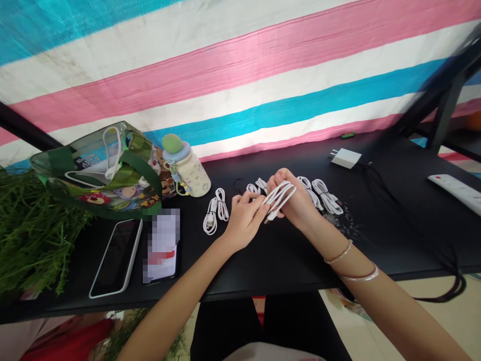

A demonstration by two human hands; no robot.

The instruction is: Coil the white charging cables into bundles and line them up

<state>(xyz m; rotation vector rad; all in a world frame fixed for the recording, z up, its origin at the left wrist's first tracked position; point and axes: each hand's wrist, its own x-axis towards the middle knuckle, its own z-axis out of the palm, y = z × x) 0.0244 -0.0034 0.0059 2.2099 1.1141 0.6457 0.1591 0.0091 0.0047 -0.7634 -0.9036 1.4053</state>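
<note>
On the black bench (278, 260), looped white rubbery cable (278, 199) gripped in curled right fingers (281, 179), left fingers (252, 206) pressed against it, more coils (326, 196) beyond.

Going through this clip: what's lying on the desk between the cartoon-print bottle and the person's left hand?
Two bundled white USB cables lie there on the black desk, between the bottle and the left hand, as the head view shows.

Smooth plastic cables (278, 197), matt black tabletop (270, 265)

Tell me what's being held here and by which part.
The right hand grips a looped white charging cable at one end of its loops; the left hand touches it near the plug.
</note>
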